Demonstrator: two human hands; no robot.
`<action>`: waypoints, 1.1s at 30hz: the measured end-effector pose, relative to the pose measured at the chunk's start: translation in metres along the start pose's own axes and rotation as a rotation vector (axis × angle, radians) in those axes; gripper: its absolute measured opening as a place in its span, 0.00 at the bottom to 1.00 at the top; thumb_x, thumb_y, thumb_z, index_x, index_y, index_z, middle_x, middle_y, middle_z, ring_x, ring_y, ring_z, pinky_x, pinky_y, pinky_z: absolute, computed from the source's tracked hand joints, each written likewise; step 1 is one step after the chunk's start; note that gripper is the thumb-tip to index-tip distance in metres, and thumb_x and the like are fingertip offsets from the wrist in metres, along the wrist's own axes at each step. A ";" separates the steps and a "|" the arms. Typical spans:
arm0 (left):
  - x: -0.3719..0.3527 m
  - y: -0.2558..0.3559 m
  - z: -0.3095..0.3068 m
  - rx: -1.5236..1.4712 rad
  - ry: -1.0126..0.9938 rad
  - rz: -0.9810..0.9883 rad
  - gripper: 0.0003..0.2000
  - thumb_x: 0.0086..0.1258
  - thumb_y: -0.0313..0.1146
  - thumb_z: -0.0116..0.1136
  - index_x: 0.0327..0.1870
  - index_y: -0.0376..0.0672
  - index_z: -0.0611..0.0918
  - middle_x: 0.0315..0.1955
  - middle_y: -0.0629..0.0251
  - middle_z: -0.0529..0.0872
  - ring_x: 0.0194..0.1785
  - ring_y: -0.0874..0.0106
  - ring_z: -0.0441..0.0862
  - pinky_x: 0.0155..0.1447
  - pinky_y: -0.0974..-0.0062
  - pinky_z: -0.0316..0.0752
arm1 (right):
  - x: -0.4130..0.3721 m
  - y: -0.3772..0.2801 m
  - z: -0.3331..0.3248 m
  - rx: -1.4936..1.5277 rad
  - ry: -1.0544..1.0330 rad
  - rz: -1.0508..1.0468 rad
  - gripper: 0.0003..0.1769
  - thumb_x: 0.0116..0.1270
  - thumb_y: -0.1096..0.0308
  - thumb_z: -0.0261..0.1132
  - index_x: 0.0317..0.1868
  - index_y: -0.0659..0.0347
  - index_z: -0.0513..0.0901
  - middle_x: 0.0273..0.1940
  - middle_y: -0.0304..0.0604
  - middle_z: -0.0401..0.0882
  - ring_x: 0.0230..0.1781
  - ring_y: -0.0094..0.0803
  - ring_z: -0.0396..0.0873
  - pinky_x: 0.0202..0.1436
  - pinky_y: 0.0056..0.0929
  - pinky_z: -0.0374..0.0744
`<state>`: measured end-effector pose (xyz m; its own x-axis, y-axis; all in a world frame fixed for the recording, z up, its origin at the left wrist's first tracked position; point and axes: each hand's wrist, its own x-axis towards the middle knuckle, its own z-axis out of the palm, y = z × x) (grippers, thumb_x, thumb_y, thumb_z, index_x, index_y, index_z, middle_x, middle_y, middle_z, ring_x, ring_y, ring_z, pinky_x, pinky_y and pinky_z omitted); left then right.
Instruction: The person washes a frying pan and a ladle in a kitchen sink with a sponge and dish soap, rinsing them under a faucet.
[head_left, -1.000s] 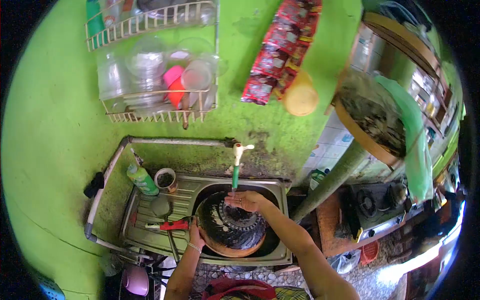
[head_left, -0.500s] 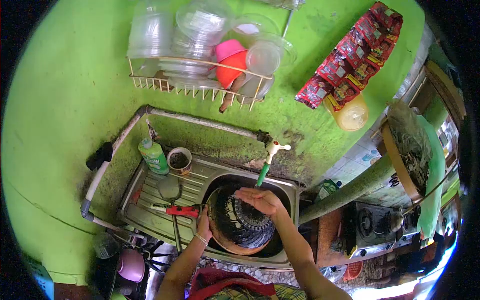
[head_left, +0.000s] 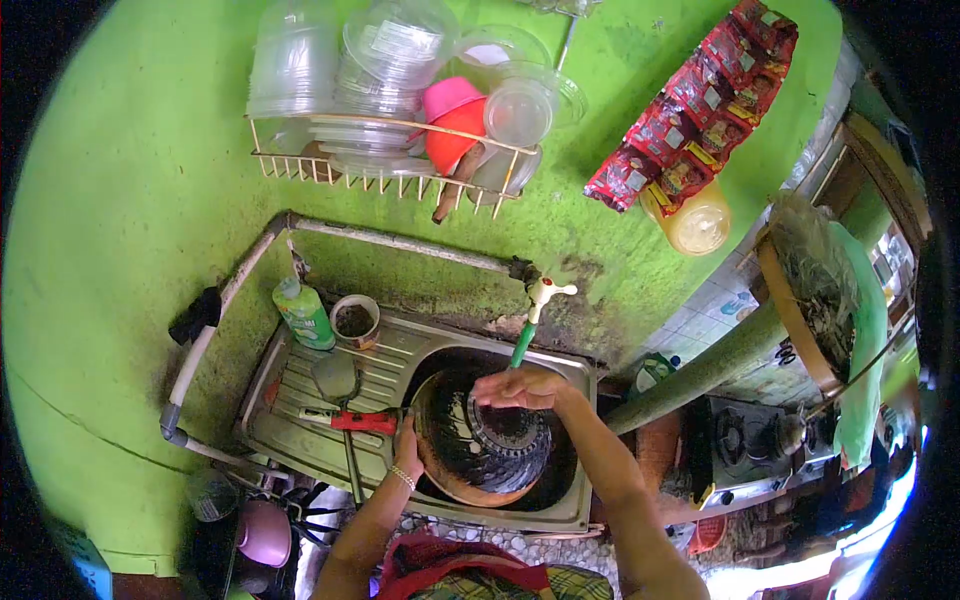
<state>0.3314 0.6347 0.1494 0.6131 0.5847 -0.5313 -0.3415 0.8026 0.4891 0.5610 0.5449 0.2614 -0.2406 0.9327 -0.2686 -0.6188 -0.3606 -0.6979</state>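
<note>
A round pan (head_left: 470, 470), blackened with soot and streaked with pale wet marks, lies tilted in the sink basin. My left hand (head_left: 408, 446) grips its left edge, the fingers partly hidden behind the rim. Above the pan's upper right part is my right hand (head_left: 522, 388), fingers stretched out and nothing visible in it. It is just below the green hose (head_left: 523, 345) on the white tap (head_left: 546, 291). On the drainboard beside my left hand lie a red-handled tool (head_left: 372, 422) and a metal spatula (head_left: 336, 378).
A green bottle (head_left: 305, 315) and a small tub (head_left: 354, 320) stand at the back of the steel drainboard (head_left: 275, 415). Above hangs a wire rack (head_left: 390, 130) of plastic containers. Red sachets (head_left: 690, 115) hang on the wall. A gas stove (head_left: 740, 440) is at right.
My right hand has turned and shifted slightly upward over the pan, its elbow swinging outward. The left hand keeps its grip on the edge. The camera view has shifted slightly.
</note>
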 end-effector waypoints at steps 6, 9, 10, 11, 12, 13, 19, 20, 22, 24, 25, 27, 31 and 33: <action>0.003 -0.001 -0.004 0.016 0.008 -0.055 0.19 0.59 0.48 0.47 0.42 0.42 0.73 0.38 0.63 0.77 0.41 0.67 0.74 0.47 0.69 0.68 | -0.003 -0.010 -0.002 -0.223 -0.046 0.253 0.26 0.50 0.83 0.52 0.53 0.74 0.61 0.51 0.55 0.64 0.52 0.40 0.65 0.57 0.27 0.64; -0.003 0.003 0.001 0.010 -0.011 -0.047 0.19 0.59 0.48 0.46 0.42 0.42 0.73 0.39 0.64 0.77 0.41 0.67 0.74 0.48 0.69 0.68 | -0.009 -0.010 0.004 -0.297 -0.116 0.290 0.25 0.51 0.79 0.54 0.52 0.71 0.63 0.52 0.51 0.65 0.52 0.38 0.66 0.55 0.27 0.65; -0.003 0.002 0.003 -0.057 -0.090 -0.049 0.19 0.60 0.48 0.45 0.42 0.42 0.73 0.39 0.64 0.77 0.42 0.67 0.73 0.48 0.68 0.68 | -0.013 -0.011 0.003 -0.338 -0.107 0.287 0.24 0.51 0.79 0.54 0.52 0.71 0.63 0.51 0.51 0.65 0.51 0.37 0.67 0.54 0.26 0.66; 0.003 0.000 0.000 -0.047 -0.098 -0.057 0.19 0.60 0.48 0.45 0.42 0.42 0.73 0.39 0.64 0.77 0.42 0.67 0.73 0.48 0.68 0.68 | -0.015 -0.012 0.006 -0.426 -0.092 0.366 0.24 0.51 0.78 0.53 0.51 0.71 0.64 0.50 0.51 0.67 0.50 0.36 0.68 0.53 0.25 0.67; 0.011 -0.004 -0.009 -0.057 -0.102 -0.057 0.19 0.60 0.48 0.45 0.42 0.42 0.73 0.39 0.63 0.77 0.42 0.67 0.73 0.48 0.68 0.68 | -0.016 -0.010 -0.001 -0.422 -0.083 0.355 0.24 0.51 0.78 0.53 0.51 0.71 0.64 0.50 0.51 0.67 0.50 0.36 0.68 0.53 0.25 0.67; 0.016 -0.006 -0.014 -0.067 -0.104 -0.058 0.19 0.60 0.47 0.44 0.43 0.42 0.73 0.39 0.63 0.77 0.42 0.67 0.73 0.48 0.68 0.68 | -0.015 -0.005 -0.013 -0.428 -0.105 0.287 0.23 0.51 0.78 0.53 0.51 0.71 0.64 0.49 0.51 0.68 0.50 0.36 0.68 0.53 0.26 0.67; 0.000 -0.001 0.000 -0.022 -0.077 -0.015 0.18 0.60 0.47 0.44 0.42 0.43 0.73 0.39 0.64 0.77 0.42 0.67 0.73 0.49 0.68 0.67 | 0.004 0.006 -0.001 -0.010 0.208 0.020 0.15 0.55 0.76 0.52 0.45 0.65 0.70 0.45 0.49 0.70 0.48 0.36 0.69 0.50 0.24 0.70; -0.004 0.002 0.005 -0.007 -0.049 0.004 0.18 0.60 0.47 0.44 0.43 0.43 0.73 0.38 0.64 0.77 0.42 0.67 0.73 0.49 0.67 0.67 | 0.015 0.018 -0.005 0.238 0.235 -0.107 0.09 0.56 0.74 0.51 0.39 0.61 0.72 0.36 0.45 0.71 0.39 0.32 0.70 0.42 0.22 0.72; -0.004 0.002 0.005 0.001 -0.067 0.007 0.18 0.60 0.47 0.44 0.43 0.44 0.73 0.39 0.64 0.77 0.42 0.67 0.73 0.48 0.68 0.68 | 0.028 0.033 -0.014 0.491 0.260 -0.233 0.06 0.58 0.72 0.50 0.34 0.57 0.73 0.27 0.42 0.72 0.30 0.28 0.72 0.33 0.20 0.74; -0.004 0.001 0.001 0.006 -0.082 0.011 0.18 0.60 0.47 0.44 0.43 0.44 0.73 0.39 0.64 0.77 0.42 0.67 0.73 0.48 0.68 0.68 | 0.037 0.043 -0.022 0.809 0.102 -0.224 0.07 0.59 0.69 0.49 0.25 0.53 0.72 0.15 0.32 0.60 0.15 0.20 0.60 0.18 0.17 0.64; 0.000 -0.001 -0.004 -0.012 -0.076 -0.023 0.18 0.60 0.47 0.43 0.43 0.44 0.73 0.39 0.64 0.77 0.42 0.67 0.73 0.48 0.68 0.68 | 0.038 0.040 -0.008 0.864 0.243 -0.254 0.08 0.60 0.65 0.49 0.25 0.53 0.72 0.12 0.29 0.52 0.12 0.18 0.50 0.13 0.16 0.56; 0.009 -0.004 -0.011 -0.031 -0.075 -0.056 0.18 0.61 0.47 0.43 0.44 0.43 0.72 0.40 0.63 0.76 0.42 0.66 0.73 0.48 0.68 0.68 | 0.039 0.044 -0.012 0.731 0.056 -0.142 0.10 0.61 0.64 0.48 0.25 0.54 0.72 0.13 0.30 0.56 0.13 0.18 0.55 0.15 0.16 0.61; 0.011 -0.006 -0.012 -0.030 -0.112 -0.027 0.19 0.61 0.47 0.42 0.44 0.42 0.72 0.41 0.63 0.76 0.44 0.66 0.73 0.49 0.66 0.68 | 0.013 0.043 0.032 -0.227 0.146 0.150 0.14 0.62 0.62 0.47 0.29 0.61 0.75 0.22 0.36 0.72 0.21 0.22 0.72 0.24 0.20 0.74; 0.009 -0.006 -0.011 -0.021 -0.108 0.001 0.19 0.61 0.47 0.42 0.44 0.42 0.72 0.41 0.62 0.76 0.44 0.66 0.73 0.49 0.66 0.67 | 0.005 0.043 0.042 -0.516 0.104 0.256 0.13 0.61 0.63 0.47 0.33 0.63 0.75 0.28 0.39 0.75 0.26 0.24 0.74 0.28 0.20 0.76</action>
<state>0.3313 0.6359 0.1345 0.6856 0.5703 -0.4524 -0.3564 0.8048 0.4746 0.5022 0.5344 0.2579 -0.2436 0.8208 -0.5167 -0.1004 -0.5512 -0.8283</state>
